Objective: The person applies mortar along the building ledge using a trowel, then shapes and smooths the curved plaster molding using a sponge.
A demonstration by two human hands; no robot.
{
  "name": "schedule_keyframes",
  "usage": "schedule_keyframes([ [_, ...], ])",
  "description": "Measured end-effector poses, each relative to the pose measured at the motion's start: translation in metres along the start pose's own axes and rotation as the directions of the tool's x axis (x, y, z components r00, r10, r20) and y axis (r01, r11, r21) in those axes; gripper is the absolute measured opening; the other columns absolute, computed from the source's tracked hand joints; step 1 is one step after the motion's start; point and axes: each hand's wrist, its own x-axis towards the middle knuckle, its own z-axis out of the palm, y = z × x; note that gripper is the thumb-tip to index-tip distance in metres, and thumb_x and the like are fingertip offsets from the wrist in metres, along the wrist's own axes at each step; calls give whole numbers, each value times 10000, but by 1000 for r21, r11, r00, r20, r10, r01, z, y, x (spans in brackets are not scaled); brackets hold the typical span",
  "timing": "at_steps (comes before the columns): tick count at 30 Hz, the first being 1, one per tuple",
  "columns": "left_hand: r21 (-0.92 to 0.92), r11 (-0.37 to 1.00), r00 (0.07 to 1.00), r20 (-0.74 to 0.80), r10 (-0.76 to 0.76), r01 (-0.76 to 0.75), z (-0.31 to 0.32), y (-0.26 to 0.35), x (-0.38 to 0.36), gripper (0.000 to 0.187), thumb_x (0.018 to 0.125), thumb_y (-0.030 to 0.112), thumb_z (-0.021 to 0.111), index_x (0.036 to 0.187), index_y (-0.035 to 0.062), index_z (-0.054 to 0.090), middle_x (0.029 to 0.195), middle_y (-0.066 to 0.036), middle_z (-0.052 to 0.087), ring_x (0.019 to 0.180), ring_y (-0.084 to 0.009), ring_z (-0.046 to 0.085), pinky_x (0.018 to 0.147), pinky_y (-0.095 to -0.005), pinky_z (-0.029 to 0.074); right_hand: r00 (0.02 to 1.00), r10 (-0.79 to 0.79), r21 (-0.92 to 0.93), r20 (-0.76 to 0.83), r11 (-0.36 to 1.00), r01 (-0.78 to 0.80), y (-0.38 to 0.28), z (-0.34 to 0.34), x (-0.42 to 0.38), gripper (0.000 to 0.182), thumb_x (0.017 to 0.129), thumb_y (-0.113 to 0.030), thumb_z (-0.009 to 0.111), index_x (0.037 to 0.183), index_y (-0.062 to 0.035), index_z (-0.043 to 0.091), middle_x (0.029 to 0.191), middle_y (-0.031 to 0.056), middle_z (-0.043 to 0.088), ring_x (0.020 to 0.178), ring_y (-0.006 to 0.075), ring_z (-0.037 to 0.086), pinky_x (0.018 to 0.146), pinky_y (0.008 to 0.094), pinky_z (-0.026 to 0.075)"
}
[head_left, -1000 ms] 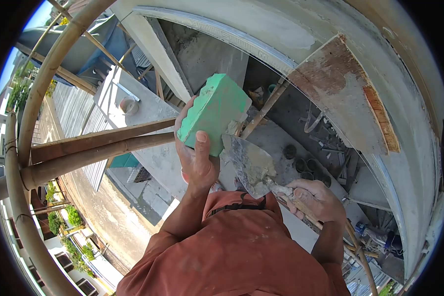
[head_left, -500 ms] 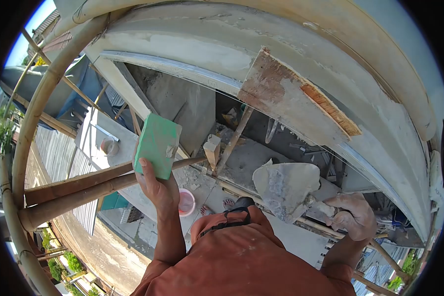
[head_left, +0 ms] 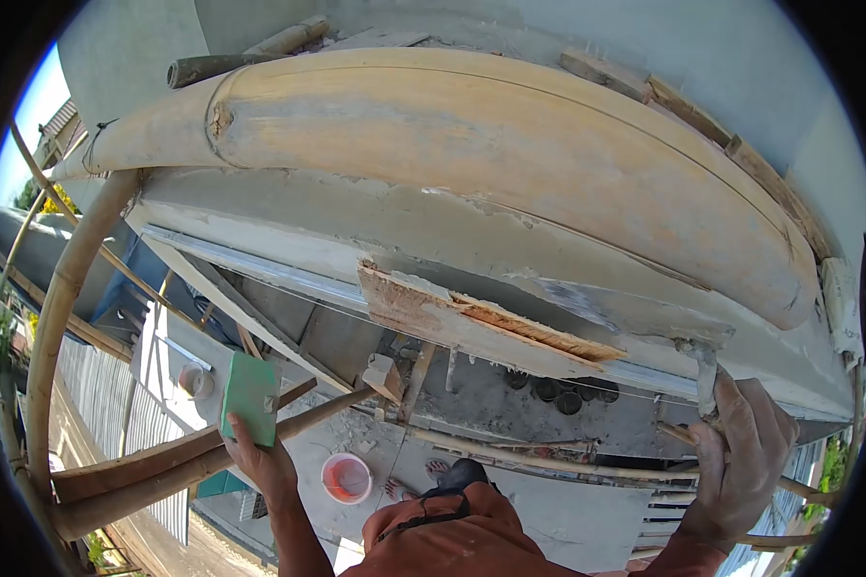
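Observation:
My left hand [head_left: 267, 469] is closed around the lower end of a green rectangular block [head_left: 250, 396], holding it up at the left. In my right hand [head_left: 752, 454] is the handle of a trowel [head_left: 635, 313]. Its grey-smeared blade lies along the plastered ledge [head_left: 289, 216], seen nearly edge-on. Left of and below the blade, a rough wooden board [head_left: 409, 308] with a splintered edge overlaps the ledge's metal-coloured edge strip [head_left: 260, 272].
A thick bamboo pole [head_left: 510, 125] runs across above the ledge. Bamboo scaffolding [head_left: 72, 279] stands at the left. Below are a pink bucket [head_left: 346, 479], a wooden post [head_left: 383, 377] and several dark round containers [head_left: 558, 392]. A small tub [head_left: 195, 381] sits on a panel.
My view has tilted up toward the ledge. The trowel has gone from flat above the floor up against the ledge, its blade turned edge-on. My left hand still holds the green block, now lower.

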Motion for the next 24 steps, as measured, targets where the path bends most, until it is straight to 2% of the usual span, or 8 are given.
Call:
schedule_keyframes([
  [3,14,1000,1000,22,-12,12,3,-8,6,542,1058,377,508,1415,-22,421,1345,-133,518,1222,-199,513,1051,-359,402,997,-80,-37,23,996,81,-5,2,7,468,887,-392,668,1131,7,692,793,109,629,642,268,623,575,385,452],
  [5,21,1000,1000,20,-14,14,13,-9,7,541,1059,377,504,1417,-20,422,1349,-135,517,1224,-203,513,1054,-362,400,989,-13,-115,151,993,30,-16,-5,10,496,960,-422,570,1137,27,683,864,132,636,797,305,629,767,413,435],
  [6,25,1000,1000,21,-19,18,17,-10,7,540,1060,378,501,1418,-19,423,1352,-137,516,1227,-207,513,1058,-364,398,989,-18,-113,150,993,35,-17,-4,14,496,960,-422,570,1137,27,683,864,132,636,797,305,629,767,413,435],
  [8,16,999,999,28,-35,34,20,-14,8,547,1053,381,516,1421,-12,416,1350,-133,515,1230,-216,516,1048,-376,412,983,-61,-50,170,996,71,-19,-2,21,501,956,-411,578,1142,45,669,804,122,604,713,296,618,656,408,438],
  [11,23,998,997,31,-66,65,15,-24,12,558,1045,385,535,1425,-3,406,1342,-126,519,1221,-223,528,1031,-387,432,977,-98,-39,190,994,107,-24,-2,32,496,950,-390,591,1146,60,657,783,121,589,665,293,604,608,404,434],
  [17,-18,996,994,51,-92,93,18,-33,13,524,1046,384,532,1395,0,465,1296,-113,547,1191,-207,545,1007,-376,440,970,-136,-107,202,981,160,-43,-4,48,482,935,-397,598,1139,34,669,782,114,592,670,296,601,638,412,437],
  [22,7,996,996,-27,-84,84,7,-33,20,514,1055,394,514,1361,-19,496,1232,-92,556,1096,-163,542,946,-325,443,965,-123,-131,230,979,156,-50,-10,54,485,936,-412,591,1128,25,678,793,110,597,684,295,597,646,415,425],
  [24,22,995,995,-18,-95,95,-8,-35,26,562,1050,407,514,1407,-22,450,1302,-122,530,1171,-199,523,1000,-348,419,964,-116,-140,241,978,152,-52,-14,55,484,937,-413,590,1124,25,680,797,109,597,689,294,595,646,414,420],
])
